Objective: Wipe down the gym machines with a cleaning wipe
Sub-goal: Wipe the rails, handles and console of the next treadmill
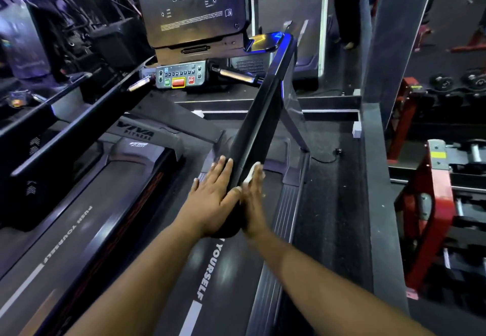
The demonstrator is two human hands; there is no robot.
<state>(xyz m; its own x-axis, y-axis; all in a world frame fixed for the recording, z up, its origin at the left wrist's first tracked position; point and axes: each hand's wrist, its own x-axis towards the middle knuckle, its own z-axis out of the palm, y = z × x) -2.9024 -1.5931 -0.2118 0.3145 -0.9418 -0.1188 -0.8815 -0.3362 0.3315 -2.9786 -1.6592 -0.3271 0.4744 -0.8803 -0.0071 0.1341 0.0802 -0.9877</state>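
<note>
Left hand (213,199) lies flat on the handrail (259,122); right hand (253,199) presses a wipe (251,174) against it. Rail ahead and console (181,76) likely remain.

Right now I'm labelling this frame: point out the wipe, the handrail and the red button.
wipe (252,173), head view, white edge under the right fingers.
handrail (263,114), head view, middle of its top face.
red button (178,82), head view, its centre.

Right handrail (259,114) runs unobstructed up to the console (184,75); both hands flank its near end. Open lane over the belt (126,230) between right handrail and left handrail (86,114). Right side: floor strip (331,191) passable, pillar (394,46) and red rack (441,204) block beyond.
</note>
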